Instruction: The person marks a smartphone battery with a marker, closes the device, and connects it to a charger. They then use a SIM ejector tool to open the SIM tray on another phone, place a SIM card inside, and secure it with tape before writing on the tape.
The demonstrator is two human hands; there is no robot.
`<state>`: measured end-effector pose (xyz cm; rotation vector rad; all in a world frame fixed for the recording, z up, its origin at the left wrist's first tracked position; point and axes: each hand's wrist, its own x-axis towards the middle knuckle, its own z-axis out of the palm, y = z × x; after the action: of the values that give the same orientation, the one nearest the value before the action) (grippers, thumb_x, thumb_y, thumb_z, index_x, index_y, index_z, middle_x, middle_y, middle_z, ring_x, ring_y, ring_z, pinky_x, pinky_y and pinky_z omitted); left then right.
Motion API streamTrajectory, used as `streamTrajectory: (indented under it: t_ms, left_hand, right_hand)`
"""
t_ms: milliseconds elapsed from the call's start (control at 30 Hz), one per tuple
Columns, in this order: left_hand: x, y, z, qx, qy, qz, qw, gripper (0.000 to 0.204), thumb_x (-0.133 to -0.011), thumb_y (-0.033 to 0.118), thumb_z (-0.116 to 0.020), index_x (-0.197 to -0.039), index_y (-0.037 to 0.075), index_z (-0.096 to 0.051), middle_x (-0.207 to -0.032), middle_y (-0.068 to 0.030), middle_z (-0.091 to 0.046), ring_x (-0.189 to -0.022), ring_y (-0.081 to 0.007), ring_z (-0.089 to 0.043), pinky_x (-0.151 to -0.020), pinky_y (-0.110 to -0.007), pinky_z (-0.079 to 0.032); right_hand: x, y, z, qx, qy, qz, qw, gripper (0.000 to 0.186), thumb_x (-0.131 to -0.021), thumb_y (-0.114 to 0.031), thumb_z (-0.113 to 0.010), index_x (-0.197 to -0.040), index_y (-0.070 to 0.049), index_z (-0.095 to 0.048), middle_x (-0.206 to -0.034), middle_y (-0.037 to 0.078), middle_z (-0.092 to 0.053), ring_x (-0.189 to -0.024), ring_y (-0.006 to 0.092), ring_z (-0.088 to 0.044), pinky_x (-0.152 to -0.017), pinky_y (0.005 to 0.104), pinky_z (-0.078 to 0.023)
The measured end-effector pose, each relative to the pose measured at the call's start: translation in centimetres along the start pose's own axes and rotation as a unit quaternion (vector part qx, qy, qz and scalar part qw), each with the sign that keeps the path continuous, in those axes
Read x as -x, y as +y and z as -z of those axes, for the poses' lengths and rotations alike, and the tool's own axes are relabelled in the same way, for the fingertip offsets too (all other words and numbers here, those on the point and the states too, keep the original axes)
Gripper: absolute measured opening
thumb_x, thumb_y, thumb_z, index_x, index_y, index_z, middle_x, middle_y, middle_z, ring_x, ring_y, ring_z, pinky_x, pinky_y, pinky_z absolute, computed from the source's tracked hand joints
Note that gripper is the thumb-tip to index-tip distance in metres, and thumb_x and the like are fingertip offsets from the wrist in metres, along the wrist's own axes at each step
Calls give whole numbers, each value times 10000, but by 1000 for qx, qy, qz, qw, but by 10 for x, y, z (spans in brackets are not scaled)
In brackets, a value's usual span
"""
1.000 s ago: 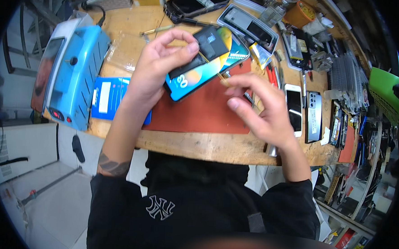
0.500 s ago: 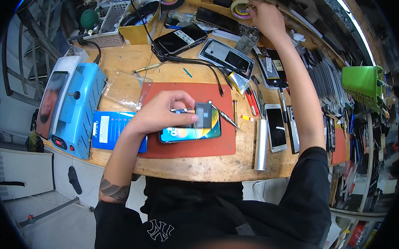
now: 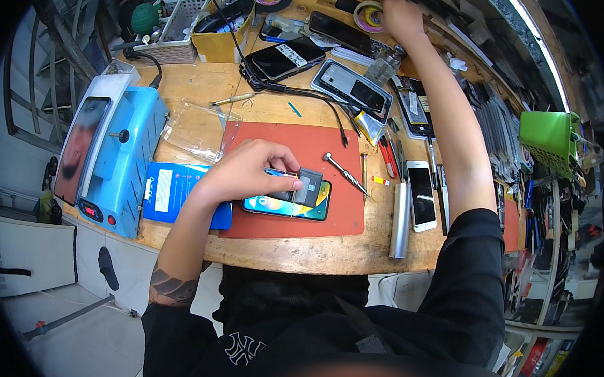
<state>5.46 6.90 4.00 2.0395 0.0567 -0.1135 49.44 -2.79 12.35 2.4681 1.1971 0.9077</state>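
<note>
1. Wooden counter (image 3: 272,245) carries a red mat (image 3: 297,147), crowded with tools and phones behind it.
2. Phone (image 3: 287,203) lies flat on the mat's near edge, long axis left to right, bright screen up; a grey card (image 3: 309,183) rests on it.
3. Left hand (image 3: 245,172) pinches a thin tool against the phone.
4. Right hand (image 3: 401,17) reaches to the counter's far edge beside a tape roll (image 3: 368,16); its grip cannot be told.
</note>
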Motion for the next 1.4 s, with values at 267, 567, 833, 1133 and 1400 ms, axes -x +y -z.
streamTrajectory:
  t_ms: [267,567,833,1133,1400]
  left_hand:
    - [2,5,-4,-20,50,-36,998,264,-879,207,-817,-1009,-15,-757,-877,-123,-775,-794,-170,-730,-753,-313,-554]
    - [4,9,-4,-42,177,-51,982,264,-933,241,-771,-1026,-5,-756,-921,-144,-771,-865,-221,-754,-788,-335,-579]
    - [-2,12,-16,297,207,-185,913,285,-1010,88,-682,-1256,-49,-640,-1233,-120,-704,-1131,-163,-670,-1017,-303,-524]
    - [3,11,-19,99,262,-153,948,161,-1018,75,-657,-1120,-49,-663,-1012,-82,-743,-962,-113,-687,-868,-278,-548]
    - [1,7,-20,-64,331,-206,919,127,-917,6,-704,-1022,-41,-649,-888,-168,-674,-801,-289,-689,-713,-363,-517]
  right_hand:
    - [7,-4,10,-64,16,-71,995,337,-894,-368,-711,-986,-54,-790,-978,242,-754,-948,413,-740,-845,512,-598]
    - [59,-28,81,-177,235,0,956,205,-963,-275,-685,-1061,-117,-773,-962,155,-763,-841,318,-755,-721,420,-597]
    - [187,-141,172,-355,252,116,893,181,-885,-75,-748,-1066,-73,-743,-901,80,-736,-794,267,-725,-704,344,-579]
    - [188,-149,190,-546,132,104,821,207,-867,-62,-779,-1073,-63,-769,-979,96,-708,-885,250,-710,-790,337,-554]
    - [196,-164,181,-637,108,32,763,257,-842,-38,-802,-1095,-44,-759,-937,56,-703,-835,152,-684,-722,278,-551]
